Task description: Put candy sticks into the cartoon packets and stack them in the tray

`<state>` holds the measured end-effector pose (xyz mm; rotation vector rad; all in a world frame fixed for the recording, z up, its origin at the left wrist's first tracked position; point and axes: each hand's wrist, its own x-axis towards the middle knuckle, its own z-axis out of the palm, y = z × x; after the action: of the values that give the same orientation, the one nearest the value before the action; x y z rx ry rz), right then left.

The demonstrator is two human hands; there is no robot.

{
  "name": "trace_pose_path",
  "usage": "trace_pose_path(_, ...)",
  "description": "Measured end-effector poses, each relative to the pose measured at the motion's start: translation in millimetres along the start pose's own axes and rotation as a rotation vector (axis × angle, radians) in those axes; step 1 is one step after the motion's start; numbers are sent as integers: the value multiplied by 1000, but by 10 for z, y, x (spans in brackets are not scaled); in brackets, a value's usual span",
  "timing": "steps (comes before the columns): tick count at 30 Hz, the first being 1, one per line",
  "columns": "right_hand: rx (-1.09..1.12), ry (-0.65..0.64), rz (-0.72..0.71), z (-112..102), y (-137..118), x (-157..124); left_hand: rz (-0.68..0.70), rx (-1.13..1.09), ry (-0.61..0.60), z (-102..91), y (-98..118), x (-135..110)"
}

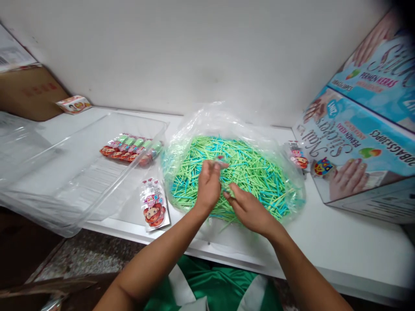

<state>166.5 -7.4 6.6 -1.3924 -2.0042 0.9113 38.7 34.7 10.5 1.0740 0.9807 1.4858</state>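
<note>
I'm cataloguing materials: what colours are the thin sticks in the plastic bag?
The sticks are light green and blue, mixed; the head view shows it.

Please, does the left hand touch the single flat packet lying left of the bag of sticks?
Apart. In the head view, part of the bag of sticks shows plainly between the left hand and the flat packet.

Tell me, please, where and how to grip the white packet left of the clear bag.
Probably pinch the white packet by its near end, from the person's side: it lies face-up, with that end near the front of the table.
</note>
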Motion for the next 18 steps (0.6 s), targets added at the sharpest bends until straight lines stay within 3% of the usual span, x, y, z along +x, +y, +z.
trace_pose_path(3,674,304,51,74,-111,85,63,-63,271,54,-19,-109)
trace_pose_path(5,1019,510,65,190,-203,133,48,-102,324,117,-31,-186)
trace_pose_path(7,1161,536,128,350,-275,152,-4,-170,314,189,-50,-253)
trace_pose_path(10,1133,533,194,535,-296,110,-65,-223,280,239,-75,-309)
trace_pose_path(12,1026,499,167,524,-251,52,-100,-210,230,198,-69,-316)
trace_pose_path(15,725,244,82,301,-153,-41,-144,-175,134,41,-20,-290)
trace_pose_path(16,584,116,63,205,-127,-67,-144,-160,114,-21,1,-277)
trace_pose_path(18,267,-20,36,41,-94,-103,-115,-119,99,-126,39,-253)
